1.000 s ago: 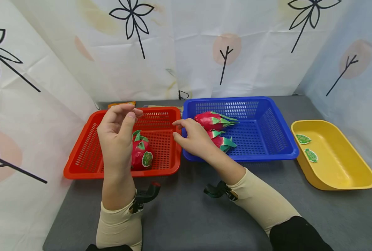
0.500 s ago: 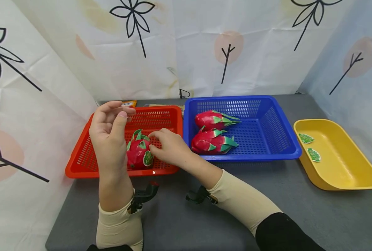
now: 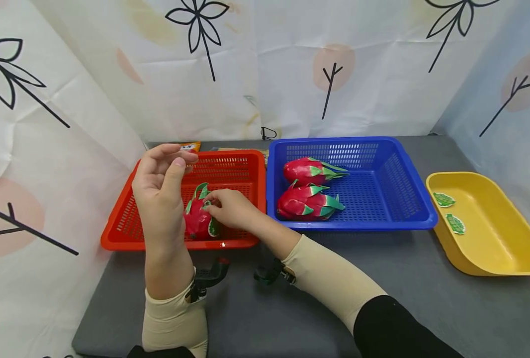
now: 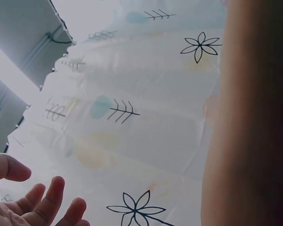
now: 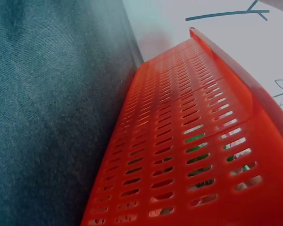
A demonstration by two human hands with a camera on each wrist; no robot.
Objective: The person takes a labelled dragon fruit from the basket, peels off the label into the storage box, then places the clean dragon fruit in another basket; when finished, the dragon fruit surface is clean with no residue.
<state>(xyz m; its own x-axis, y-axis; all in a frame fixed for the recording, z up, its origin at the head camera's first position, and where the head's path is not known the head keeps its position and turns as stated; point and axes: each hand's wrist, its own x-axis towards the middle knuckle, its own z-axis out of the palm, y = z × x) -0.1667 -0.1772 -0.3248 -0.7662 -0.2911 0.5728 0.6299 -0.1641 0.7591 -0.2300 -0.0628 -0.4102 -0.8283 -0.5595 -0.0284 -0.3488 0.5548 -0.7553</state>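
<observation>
In the head view, my right hand (image 3: 232, 211) reaches into the red basket (image 3: 242, 243). Its thumb and index finger pinch at the upper right side of a red dragon fruit (image 3: 195, 223) with green scales. A round green-and-white patch (image 3: 213, 227) shows on the fruit, just below those fingers. My left hand (image 3: 164, 186) is raised over the basket's left part, palm turned inward and fingers loosely bent, holding nothing. In the left wrist view, that hand's fingers (image 4: 52, 202) are spread apart. The basket's slotted wall (image 5: 179, 136) hides most of the fruit in the right wrist view.
Right of the red basket stands a blue basket (image 3: 359, 226) with two dragon fruits (image 3: 309, 203) at its left side. A yellow tub (image 3: 493, 223) at the far right holds two green leaf-like pieces (image 3: 444, 200). An orange packet (image 3: 191, 146) lies behind the red basket.
My right hand has moved left from the blue basket's edge to the dragon fruit in the red basket, and its fingers have closed there. The left hand stays raised, slightly shifted.
</observation>
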